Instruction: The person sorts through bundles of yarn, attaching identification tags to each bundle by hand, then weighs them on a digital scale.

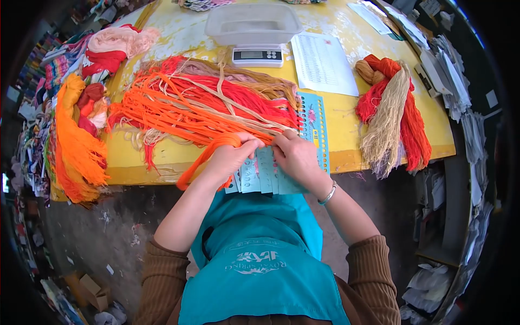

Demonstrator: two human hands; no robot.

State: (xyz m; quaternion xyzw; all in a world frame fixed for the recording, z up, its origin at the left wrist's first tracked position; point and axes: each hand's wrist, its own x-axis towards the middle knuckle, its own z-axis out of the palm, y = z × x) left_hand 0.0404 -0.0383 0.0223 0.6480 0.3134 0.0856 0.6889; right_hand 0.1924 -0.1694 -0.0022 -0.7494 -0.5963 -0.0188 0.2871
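My left hand (pixel 234 158) is closed around a looped hank of orange embroidery thread (pixel 203 162), which hangs down by the wrist. Close beside it, my right hand (pixel 298 157) pinches at orange thread along the row of cards, its fingertips partly hidden. Under both hands are several light-blue cards (pixel 250 176) with punched holes, overlapping at the table's front edge. One longer blue punched card (pixel 320 124) shows to the right. Long orange strands (pixel 162 111) run left from the cards, lying over red strands (pixel 260 108) and beige ones.
Behind the threads stands a digital scale (pixel 257 56) with a clear plastic tub (pixel 253 24). A printed sheet (pixel 324 64) lies right of it. Thread bundles (pixel 387 114) rest at the right; an orange hank (pixel 81 138) drapes over the left edge of the yellow table (pixel 346 160).
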